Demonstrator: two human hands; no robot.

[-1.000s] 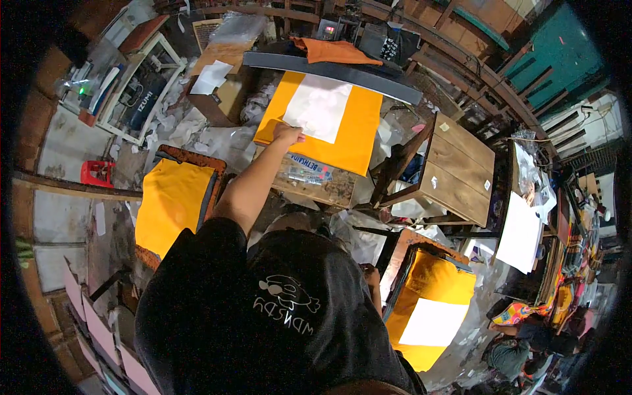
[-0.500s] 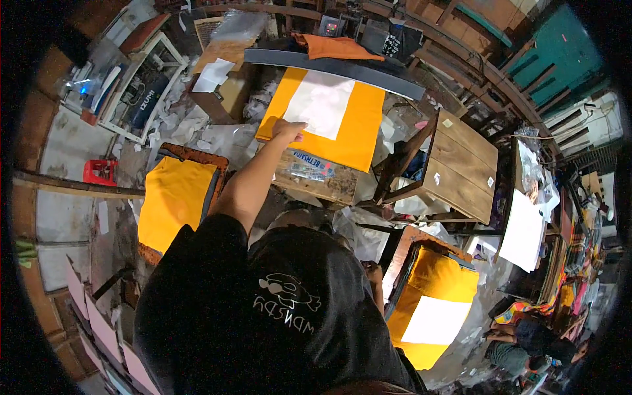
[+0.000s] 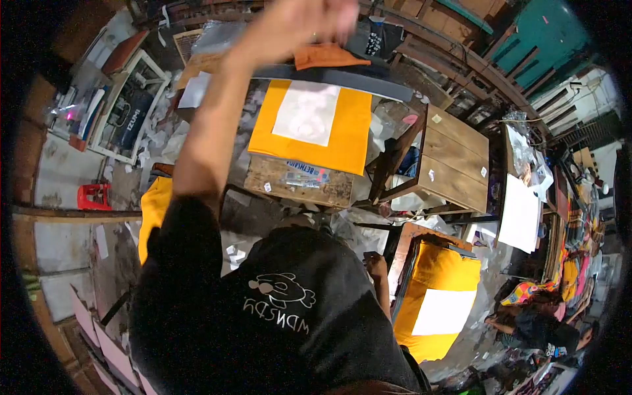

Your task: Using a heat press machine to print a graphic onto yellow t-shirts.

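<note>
My left hand [image 3: 319,25] is raised at the top edge, above a dark grey long panel [image 3: 316,74] with an orange cloth [image 3: 329,56] on it. Motion blur smears its fingers, so its hold cannot be told. Below the panel, a yellow cloth [image 3: 355,125] lies flat with a white sheet [image 3: 304,112] on top. My right hand [image 3: 376,264] hangs low beside my body, next to the board under another yellow cloth [image 3: 434,266]; its fingers are too dark and small to make out. A white sheet [image 3: 446,312] rests on that cloth.
Under the middle cloth stands a wooden table [image 3: 257,174]. A wooden stool [image 3: 454,158] is at its right. My left arm partly covers another yellow cloth [image 3: 153,210]. A red plastic stool [image 3: 93,196] stands far left. At the right edge is another person [image 3: 546,329].
My left hand has lifted off the white sheet on the middle cloth and risen up and away to the top edge. My right hand stays low, showing slightly more.
</note>
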